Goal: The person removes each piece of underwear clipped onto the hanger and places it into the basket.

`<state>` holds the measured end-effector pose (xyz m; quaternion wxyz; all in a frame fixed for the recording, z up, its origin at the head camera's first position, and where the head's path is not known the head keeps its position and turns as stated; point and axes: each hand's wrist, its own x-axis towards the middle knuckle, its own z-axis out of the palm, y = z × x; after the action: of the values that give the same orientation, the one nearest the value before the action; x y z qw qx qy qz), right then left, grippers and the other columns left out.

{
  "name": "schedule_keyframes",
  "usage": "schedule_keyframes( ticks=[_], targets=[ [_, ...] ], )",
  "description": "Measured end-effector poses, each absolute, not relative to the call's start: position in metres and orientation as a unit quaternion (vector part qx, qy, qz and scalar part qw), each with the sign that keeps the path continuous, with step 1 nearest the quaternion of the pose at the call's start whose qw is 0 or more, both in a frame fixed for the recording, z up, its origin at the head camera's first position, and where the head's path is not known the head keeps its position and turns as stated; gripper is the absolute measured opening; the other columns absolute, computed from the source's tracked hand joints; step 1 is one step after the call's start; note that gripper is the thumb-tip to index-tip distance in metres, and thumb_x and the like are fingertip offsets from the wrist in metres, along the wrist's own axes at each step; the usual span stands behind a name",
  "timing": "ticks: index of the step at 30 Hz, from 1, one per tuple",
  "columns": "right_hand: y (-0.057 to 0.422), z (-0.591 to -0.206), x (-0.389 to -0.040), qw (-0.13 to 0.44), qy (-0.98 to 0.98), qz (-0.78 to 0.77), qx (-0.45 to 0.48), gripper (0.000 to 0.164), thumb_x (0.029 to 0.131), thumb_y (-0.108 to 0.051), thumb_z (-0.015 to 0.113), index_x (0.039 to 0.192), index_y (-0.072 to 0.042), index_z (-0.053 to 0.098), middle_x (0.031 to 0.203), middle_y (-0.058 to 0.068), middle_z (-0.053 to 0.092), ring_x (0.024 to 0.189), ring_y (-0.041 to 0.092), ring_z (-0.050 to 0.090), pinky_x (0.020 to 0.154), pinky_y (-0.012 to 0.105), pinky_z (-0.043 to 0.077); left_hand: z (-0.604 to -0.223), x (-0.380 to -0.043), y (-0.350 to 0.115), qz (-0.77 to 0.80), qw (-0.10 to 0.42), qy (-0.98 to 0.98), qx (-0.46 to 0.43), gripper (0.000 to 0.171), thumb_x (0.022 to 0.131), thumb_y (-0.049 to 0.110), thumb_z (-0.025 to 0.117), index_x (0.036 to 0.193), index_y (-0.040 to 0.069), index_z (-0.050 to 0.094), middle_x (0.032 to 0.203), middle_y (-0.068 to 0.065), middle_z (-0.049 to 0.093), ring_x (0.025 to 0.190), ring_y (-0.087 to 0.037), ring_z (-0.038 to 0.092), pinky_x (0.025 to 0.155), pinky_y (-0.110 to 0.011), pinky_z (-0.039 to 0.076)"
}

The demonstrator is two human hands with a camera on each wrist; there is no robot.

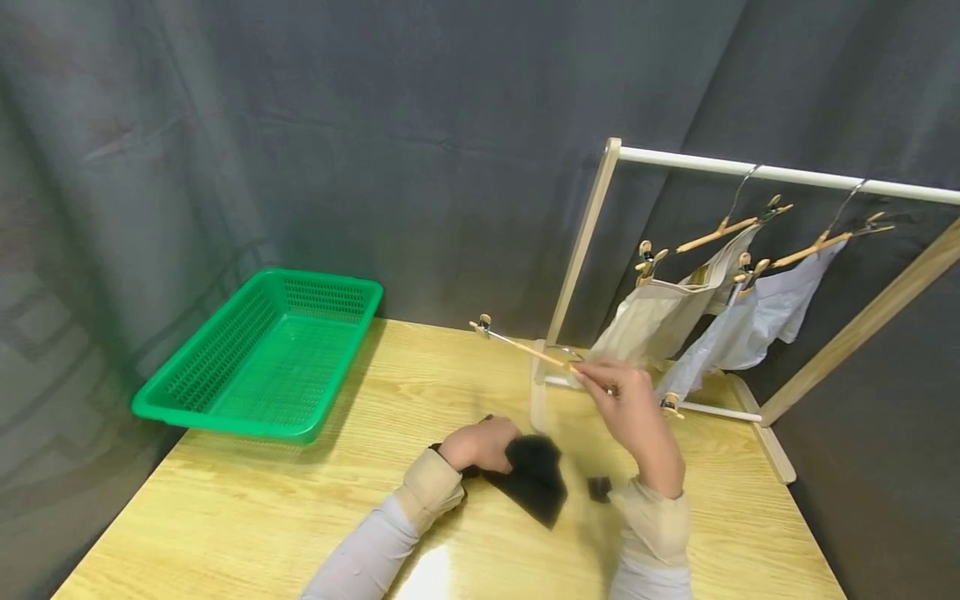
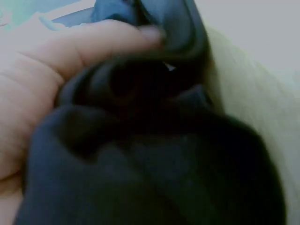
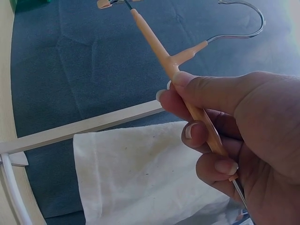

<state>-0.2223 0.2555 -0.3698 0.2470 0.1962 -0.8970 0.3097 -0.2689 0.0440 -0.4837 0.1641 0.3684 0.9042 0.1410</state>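
Observation:
My left hand (image 1: pixel 483 444) grips a black cloth garment (image 1: pixel 536 479) low over the table. In the left wrist view the dark fabric (image 2: pixel 154 173) bunches beside the fingers; its kind is not clear. My right hand (image 1: pixel 626 408) holds a wooden clip hanger (image 1: pixel 525 346) by its bar, off the table. The right wrist view shows thumb and fingers curled round the hanger bar (image 3: pixel 152 40), its metal hook pointing away to the right. A clip (image 1: pixel 483 322) sits on the hanger's left end. Near the right cuff lies a small dark thing (image 1: pixel 599 489), blurred.
A green plastic basket (image 1: pixel 345 358) stands at the table's left. On the right is a wooden rack with a white rail (image 1: pixel 682 160). From it hang a cream garment (image 1: pixel 637 321) and a pale garment (image 1: pixel 780 304) on clip hangers. Grey curtains (image 1: pixel 450 167) enclose the table.

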Motion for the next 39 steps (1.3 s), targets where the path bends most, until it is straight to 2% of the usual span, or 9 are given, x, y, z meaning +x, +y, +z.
schedule_keyframes(
  ticks=[3, 7, 11, 16, 20, 23, 28, 34, 39],
  targets=[
    [0.256, -0.368, -0.222, 0.251, -0.896, 0.308, 0.198, 0.017, 0.087, -0.005, 0.070, 0.103, -0.006, 0.076, 0.100, 0.011, 0.074, 0.081, 0.020, 0.070, 0.064, 0.030, 0.056, -0.482, -0.271, 0.043, 0.148, 0.165, 0.897, 0.383, 0.018, 0.079, 0.003, 0.069, 0.094, 0.012, 0.065, 0.094, 0.003, 0.058, 0.087, -0.010, 0.052, 0.096, -0.029, 0.047],
    [0.258, -0.368, -0.222, 0.245, -0.897, 0.309, 0.198, 0.018, 0.088, -0.005, 0.069, 0.104, -0.006, 0.075, 0.099, 0.011, 0.074, 0.080, 0.020, 0.069, 0.063, 0.029, 0.056, -0.478, -0.269, 0.039, 0.183, 0.163, 0.896, 0.370, 0.053, 0.079, -0.009, 0.063, 0.126, 0.015, 0.057, 0.121, -0.005, 0.052, 0.102, -0.015, 0.052, 0.082, -0.023, 0.049],
    [0.258, -0.371, -0.223, 0.242, -0.897, 0.311, 0.198, 0.018, 0.089, -0.006, 0.068, 0.105, -0.006, 0.075, 0.101, 0.011, 0.074, 0.081, 0.020, 0.069, 0.064, 0.028, 0.056, -0.476, -0.274, 0.036, 0.218, 0.138, 0.892, 0.372, 0.066, 0.075, -0.016, 0.061, 0.129, 0.022, 0.057, 0.123, -0.006, 0.049, 0.098, -0.016, 0.051, 0.078, -0.023, 0.049],
    [0.259, -0.370, -0.223, 0.250, -0.895, 0.310, 0.200, 0.017, 0.088, -0.005, 0.069, 0.103, -0.005, 0.076, 0.099, 0.012, 0.074, 0.074, 0.017, 0.066, 0.060, 0.024, 0.053, -0.482, -0.284, 0.035, 0.260, 0.061, 0.886, 0.379, 0.046, 0.073, -0.007, 0.064, 0.114, 0.012, 0.067, 0.113, -0.002, 0.060, 0.098, -0.014, 0.057, 0.088, -0.024, 0.050],
    [0.259, -0.371, -0.222, 0.244, -0.899, 0.308, 0.195, 0.017, 0.088, -0.005, 0.069, 0.104, -0.005, 0.075, 0.100, 0.012, 0.074, 0.074, 0.016, 0.065, 0.060, 0.022, 0.052, -0.487, -0.289, 0.035, 0.326, 0.011, 0.878, 0.349, 0.024, 0.068, 0.004, 0.066, 0.091, 0.012, 0.066, 0.090, 0.002, 0.062, 0.080, -0.010, 0.056, 0.073, -0.021, 0.050],
    [0.260, -0.372, -0.223, 0.242, -0.900, 0.306, 0.195, 0.018, 0.087, -0.004, 0.069, 0.104, -0.005, 0.075, 0.101, 0.012, 0.074, 0.076, 0.017, 0.067, 0.061, 0.024, 0.053, -0.488, -0.291, 0.033, 0.356, -0.011, 0.875, 0.328, 0.013, 0.070, 0.016, 0.068, 0.081, 0.016, 0.062, 0.081, 0.004, 0.058, 0.071, -0.010, 0.054, 0.062, -0.020, 0.048],
    [0.263, -0.368, -0.223, 0.246, -0.901, 0.300, 0.195, 0.019, 0.087, -0.004, 0.070, 0.105, -0.005, 0.075, 0.102, 0.012, 0.074, 0.077, 0.019, 0.068, 0.062, 0.027, 0.055, -0.485, -0.294, 0.037, 0.350, -0.048, 0.882, 0.312, 0.025, 0.075, 0.039, 0.074, 0.082, 0.017, 0.063, 0.080, 0.006, 0.059, 0.072, -0.009, 0.054, 0.062, -0.018, 0.047],
    [0.267, -0.366, -0.223, 0.235, -0.906, 0.297, 0.189, 0.019, 0.089, -0.005, 0.068, 0.106, -0.005, 0.075, 0.102, 0.012, 0.073, 0.075, 0.017, 0.064, 0.061, 0.023, 0.051, -0.488, -0.299, 0.037, 0.362, -0.064, 0.874, 0.319, 0.010, 0.073, 0.016, 0.072, 0.075, 0.014, 0.062, 0.075, 0.002, 0.058, 0.067, -0.009, 0.053, 0.060, -0.019, 0.046],
    [0.263, -0.375, -0.224, 0.223, -0.906, 0.309, 0.182, 0.019, 0.090, -0.007, 0.067, 0.107, -0.006, 0.074, 0.104, 0.011, 0.073, 0.070, 0.012, 0.059, 0.060, 0.021, 0.051, -0.491, -0.298, 0.023, 0.359, -0.038, 0.876, 0.321, 0.011, 0.073, 0.012, 0.071, 0.076, 0.014, 0.061, 0.075, 0.002, 0.057, 0.067, -0.009, 0.051, 0.059, -0.019, 0.046]
  ],
)
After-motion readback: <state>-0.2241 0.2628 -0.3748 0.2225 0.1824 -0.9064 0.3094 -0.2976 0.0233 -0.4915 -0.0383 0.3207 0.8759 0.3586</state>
